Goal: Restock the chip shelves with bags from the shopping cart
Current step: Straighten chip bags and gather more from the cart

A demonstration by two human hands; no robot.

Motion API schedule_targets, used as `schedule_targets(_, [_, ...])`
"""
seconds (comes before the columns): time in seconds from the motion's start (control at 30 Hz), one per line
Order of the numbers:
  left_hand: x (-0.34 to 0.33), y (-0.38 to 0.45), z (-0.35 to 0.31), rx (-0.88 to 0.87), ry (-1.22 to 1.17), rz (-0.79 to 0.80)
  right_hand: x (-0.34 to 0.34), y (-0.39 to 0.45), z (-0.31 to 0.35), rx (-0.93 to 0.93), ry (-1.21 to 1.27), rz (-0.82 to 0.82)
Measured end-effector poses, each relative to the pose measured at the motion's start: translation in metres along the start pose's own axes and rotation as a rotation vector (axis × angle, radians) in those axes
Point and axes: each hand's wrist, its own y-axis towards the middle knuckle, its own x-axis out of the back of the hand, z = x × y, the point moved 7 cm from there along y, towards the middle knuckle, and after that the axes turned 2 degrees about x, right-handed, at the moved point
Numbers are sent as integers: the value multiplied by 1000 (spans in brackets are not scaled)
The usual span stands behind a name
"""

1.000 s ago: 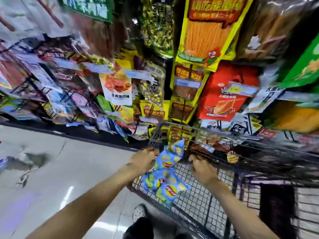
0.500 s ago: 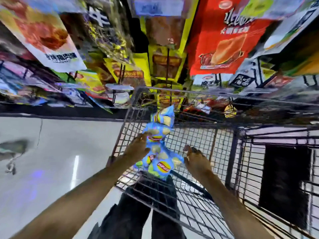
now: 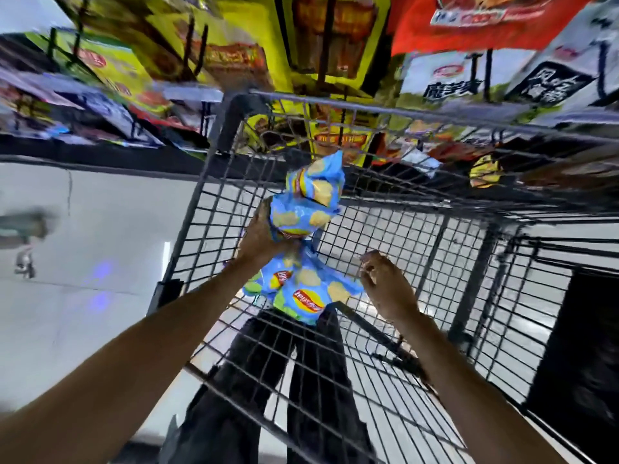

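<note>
Left hand (image 3: 259, 236) has lifted chip bags (image 3: 310, 199).

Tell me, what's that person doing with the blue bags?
A person is leaning over a wire cart beside shelves of snacks. Their left hand grips a bunch of blue chip bags, with more bags hanging below it. The right hand is at the corner of the lowest bag; whether it pinches it is hard to tell. The bags are over the cart, not yet on a shelf.
</note>
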Motion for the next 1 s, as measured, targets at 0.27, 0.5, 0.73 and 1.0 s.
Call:
schedule_targets(0.27, [-4,-12,-16,-59,185,-103,1,-3,-9,17,80,-29])
schedule_targets(0.5, [-1,-29,-43,-152,169,-110,3,-12,-13,6,110,-50])
schedule_targets(0.73, [35,-50,-88,-142,109,-169,11,0,18,27,109,-51])
schedule_targets(1.0, [95,-77,-149,-235,149,-316,-17,33,58,34,113,-1])
